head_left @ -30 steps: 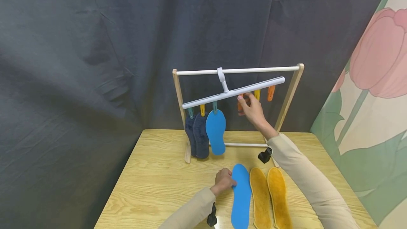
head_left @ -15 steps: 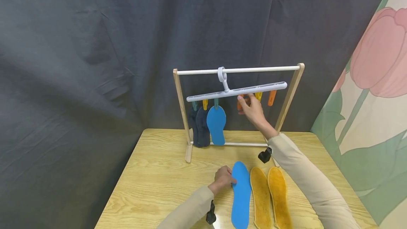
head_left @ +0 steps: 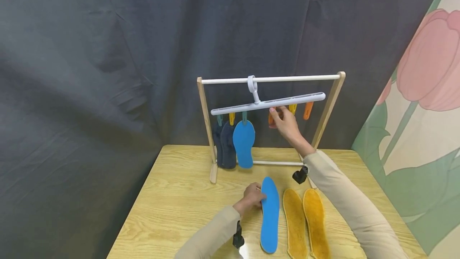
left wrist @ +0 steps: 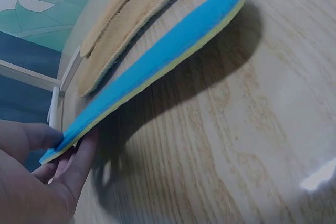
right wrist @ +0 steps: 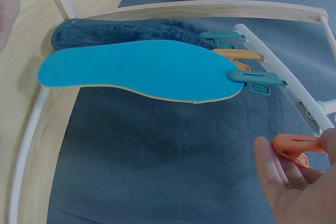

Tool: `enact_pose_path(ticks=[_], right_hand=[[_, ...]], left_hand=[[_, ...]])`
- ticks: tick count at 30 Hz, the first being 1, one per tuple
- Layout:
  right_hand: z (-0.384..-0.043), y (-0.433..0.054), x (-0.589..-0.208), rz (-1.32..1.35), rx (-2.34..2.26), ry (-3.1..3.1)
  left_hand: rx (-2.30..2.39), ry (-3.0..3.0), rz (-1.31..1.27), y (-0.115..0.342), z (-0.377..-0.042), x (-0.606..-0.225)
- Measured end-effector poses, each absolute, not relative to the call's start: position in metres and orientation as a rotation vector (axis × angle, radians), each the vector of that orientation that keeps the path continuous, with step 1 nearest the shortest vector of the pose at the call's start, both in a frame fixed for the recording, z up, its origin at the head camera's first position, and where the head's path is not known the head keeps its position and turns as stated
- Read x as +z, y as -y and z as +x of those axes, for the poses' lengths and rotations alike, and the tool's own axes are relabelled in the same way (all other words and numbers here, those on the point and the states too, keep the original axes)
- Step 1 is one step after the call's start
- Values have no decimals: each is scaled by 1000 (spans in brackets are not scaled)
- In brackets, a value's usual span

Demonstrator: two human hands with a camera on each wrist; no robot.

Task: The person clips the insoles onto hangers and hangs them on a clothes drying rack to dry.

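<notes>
My left hand (head_left: 252, 195) pinches one end of a blue insole (head_left: 269, 215), thumb on top and fingers beneath. In the left wrist view this insole is tilted up off the table, its shadow below. Up at the grey-white hanger (head_left: 287, 101), my right hand (head_left: 286, 126) holds an orange clothespin (right wrist: 294, 143) between thumb and fingers; nothing shows in that clothespin's jaws. Left of it, a second blue insole (head_left: 244, 145) hangs from a teal clothespin (right wrist: 258, 77). Two dark fuzzy insoles (head_left: 228, 147) hang farther left, from a teal and a yellow clothespin.
A wooden rack (head_left: 332, 107) with a white top rod (head_left: 298, 78) carries the tilted hanger. At its right end hang a yellow clothespin (head_left: 292, 108) and another orange clothespin (head_left: 308, 111). Two mustard fuzzy insoles, one left (head_left: 295, 223) and one right (head_left: 316, 223), lie on the wooden table (head_left: 172, 203).
The hanger has swung closer to level, its left end rising with the hung insoles. My left hand has lifted the blue insole and shifted it slightly away from me. The right hand keeps its place.
</notes>
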State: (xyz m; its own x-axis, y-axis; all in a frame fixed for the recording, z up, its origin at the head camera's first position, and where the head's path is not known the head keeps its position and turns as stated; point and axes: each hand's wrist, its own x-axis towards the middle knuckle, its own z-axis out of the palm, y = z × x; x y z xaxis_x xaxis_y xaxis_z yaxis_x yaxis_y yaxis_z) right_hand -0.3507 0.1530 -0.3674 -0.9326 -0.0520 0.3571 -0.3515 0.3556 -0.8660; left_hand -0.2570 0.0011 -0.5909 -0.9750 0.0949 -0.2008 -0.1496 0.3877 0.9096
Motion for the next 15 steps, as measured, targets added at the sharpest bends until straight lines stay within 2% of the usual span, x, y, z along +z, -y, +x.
enact_pose_path(ticks=[15], right_hand=[[-347, -149, -364, 384, 1698, 2318]], left_hand=[[1651, -2476, -39, 6, -265, -587]])
